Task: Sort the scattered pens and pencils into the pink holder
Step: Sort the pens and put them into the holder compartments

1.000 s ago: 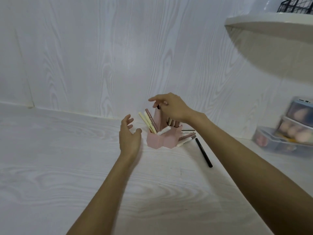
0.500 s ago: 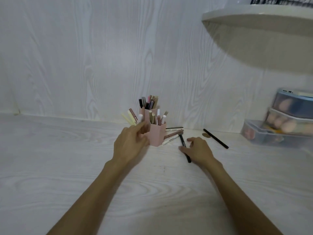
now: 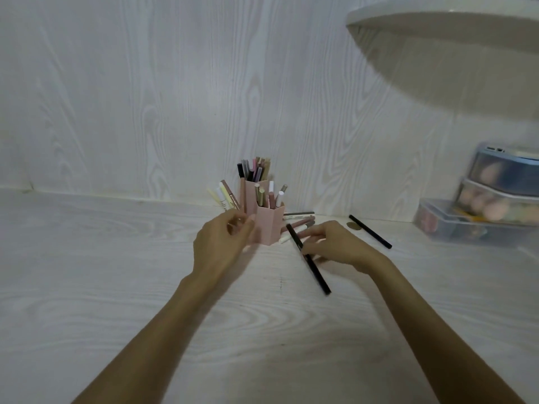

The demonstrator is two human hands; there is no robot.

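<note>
The pink holder point(image 3: 269, 225) stands near the wall with several pens and pencils upright in it. My left hand point(image 3: 221, 246) grips its left side, thumb on the front face. My right hand point(image 3: 335, 243) is just right of the holder and pinches a black pen point(image 3: 316, 275), which slants from beside the holder toward me. A second black pen point(image 3: 370, 231) lies farther right on the table. Several pale and brown pens point(image 3: 297, 221) lie flat behind the holder's right side. A few cream pens point(image 3: 221, 196) lean out at its left.
Stacked clear plastic boxes point(image 3: 495, 205) with round pinkish items stand at the right edge. A white shelf point(image 3: 437, 21) overhangs the upper right. A small brown disc point(image 3: 352, 225) lies by the second black pen. The wood-grain wall rises right behind the holder.
My right hand came down from above the holder to the table and took hold of the black pen. My left hand moved in and gripped the holder's side.
</note>
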